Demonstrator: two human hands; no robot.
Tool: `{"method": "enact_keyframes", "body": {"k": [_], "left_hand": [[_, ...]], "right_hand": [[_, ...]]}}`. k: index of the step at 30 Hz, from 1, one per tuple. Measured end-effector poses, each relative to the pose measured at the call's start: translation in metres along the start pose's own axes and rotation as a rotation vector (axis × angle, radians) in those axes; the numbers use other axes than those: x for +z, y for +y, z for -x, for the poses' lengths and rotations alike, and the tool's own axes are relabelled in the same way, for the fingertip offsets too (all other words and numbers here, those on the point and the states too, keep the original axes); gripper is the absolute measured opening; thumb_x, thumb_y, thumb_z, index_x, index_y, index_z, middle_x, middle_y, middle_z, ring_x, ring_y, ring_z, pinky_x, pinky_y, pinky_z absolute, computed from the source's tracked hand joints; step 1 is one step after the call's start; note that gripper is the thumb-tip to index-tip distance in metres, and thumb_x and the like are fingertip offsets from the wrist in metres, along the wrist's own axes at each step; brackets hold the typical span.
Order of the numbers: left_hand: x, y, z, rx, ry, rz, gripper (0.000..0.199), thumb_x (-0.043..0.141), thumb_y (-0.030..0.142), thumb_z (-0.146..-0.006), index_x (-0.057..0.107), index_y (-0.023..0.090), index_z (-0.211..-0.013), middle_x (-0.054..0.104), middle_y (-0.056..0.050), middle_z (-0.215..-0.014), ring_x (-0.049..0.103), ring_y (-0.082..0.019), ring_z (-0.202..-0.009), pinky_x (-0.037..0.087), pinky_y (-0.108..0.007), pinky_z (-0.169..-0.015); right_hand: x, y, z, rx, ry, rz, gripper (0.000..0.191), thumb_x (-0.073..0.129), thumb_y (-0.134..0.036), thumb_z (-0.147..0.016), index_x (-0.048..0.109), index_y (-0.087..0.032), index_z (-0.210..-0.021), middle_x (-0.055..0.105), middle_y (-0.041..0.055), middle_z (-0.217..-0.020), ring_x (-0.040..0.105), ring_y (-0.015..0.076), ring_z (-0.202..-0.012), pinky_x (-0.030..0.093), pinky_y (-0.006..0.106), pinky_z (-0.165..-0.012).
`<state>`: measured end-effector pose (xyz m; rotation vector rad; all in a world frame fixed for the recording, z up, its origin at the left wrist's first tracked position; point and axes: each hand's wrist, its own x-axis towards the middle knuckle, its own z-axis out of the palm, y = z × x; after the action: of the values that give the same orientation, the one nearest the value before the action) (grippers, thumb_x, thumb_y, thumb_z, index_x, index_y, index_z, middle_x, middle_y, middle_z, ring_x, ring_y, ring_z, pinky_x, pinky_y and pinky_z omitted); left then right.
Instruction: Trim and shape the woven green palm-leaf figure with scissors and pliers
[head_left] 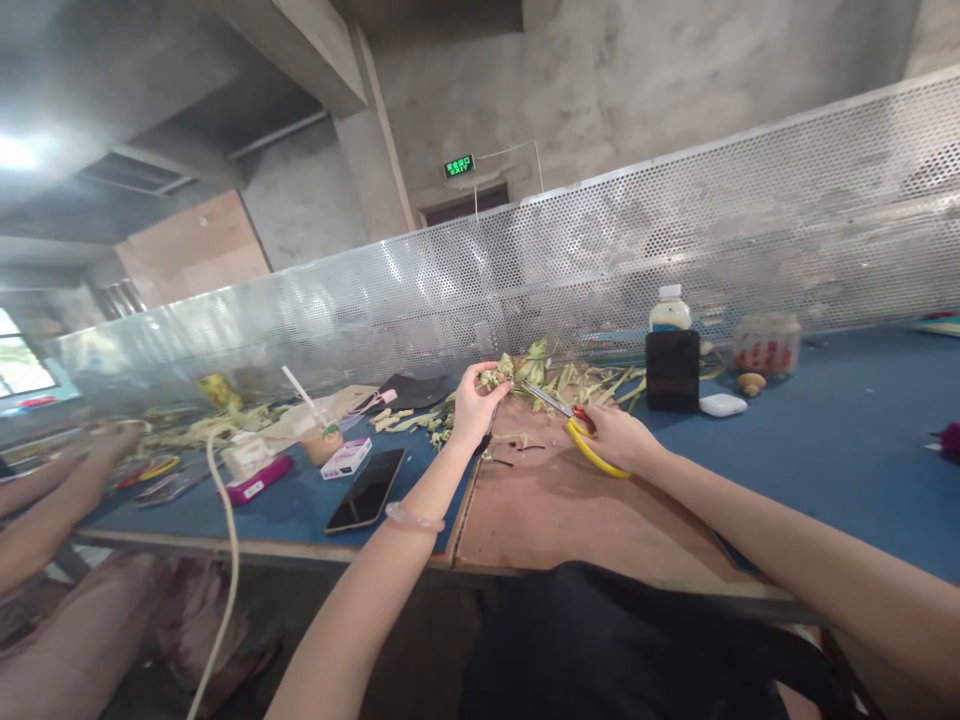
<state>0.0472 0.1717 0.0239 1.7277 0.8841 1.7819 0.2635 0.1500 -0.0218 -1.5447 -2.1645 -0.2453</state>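
Observation:
My left hand (476, 403) is closed around a bunch of pale green, dried-looking leafy plant pieces (495, 374), held above the board. In my right hand (615, 437) is a pair of scissors (581, 447) with yellow and red handles. Its metal blades point up and left, their tips close to the plant bunch; whether they touch it I cannot tell. Behind both hands lies a heap of pale green stems and leaves (592, 384). Small dark and pale scraps (517, 445) are scattered on the brown board (540, 515) beneath.
Left on the blue table are a phone (366, 490), a small box (346, 458) and a drink cup (322, 440). A black device (672, 371), bottle (670, 310), white case (722, 405) and jar (766, 345) stand right. A co-worker's arms (64, 480) reach in at far left.

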Motion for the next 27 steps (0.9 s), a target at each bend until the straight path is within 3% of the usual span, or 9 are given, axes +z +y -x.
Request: {"method": "enact_keyframes", "body": {"k": [8,15,27], "left_hand": [[-0.0017,0.0026,0.0009,0.033,-0.027,-0.029,0.038,0.069,0.019,-0.060,0.058,0.021,-0.095,0.060,-0.004,-0.090,0.057,-0.016,-0.082,0.043,-0.028,-0.079],[-0.0012,0.0024,0.0022,0.142,-0.084,-0.131,0.035,0.066,0.019,-0.063,0.058,0.021,-0.097,0.060,-0.003,-0.088,0.057,-0.015,-0.077,0.043,-0.025,-0.075],[-0.0003,0.0023,0.0039,0.129,-0.081,-0.173,0.035,0.069,0.017,-0.060,0.060,0.021,-0.094,0.061,-0.004,-0.089,0.056,-0.015,-0.076,0.043,-0.024,-0.071]], "right_hand": [[0.0000,0.0009,-0.0005,-0.004,-0.018,0.008,0.038,0.033,-0.048,-0.083,0.055,-0.017,-0.080,0.064,0.0098,-0.080,0.061,0.0226,-0.072,0.034,0.027,-0.055],[0.0033,0.0011,0.0002,-0.011,0.000,0.026,0.040,0.033,-0.051,-0.082,0.054,-0.017,-0.084,0.065,0.0108,-0.082,0.061,0.0245,-0.075,0.036,0.028,-0.058],[0.0019,-0.0023,-0.0005,0.004,-0.030,0.016,0.038,0.036,-0.050,-0.082,0.055,-0.017,-0.085,0.065,0.0108,-0.086,0.062,0.0243,-0.077,0.037,0.028,-0.059]]}}
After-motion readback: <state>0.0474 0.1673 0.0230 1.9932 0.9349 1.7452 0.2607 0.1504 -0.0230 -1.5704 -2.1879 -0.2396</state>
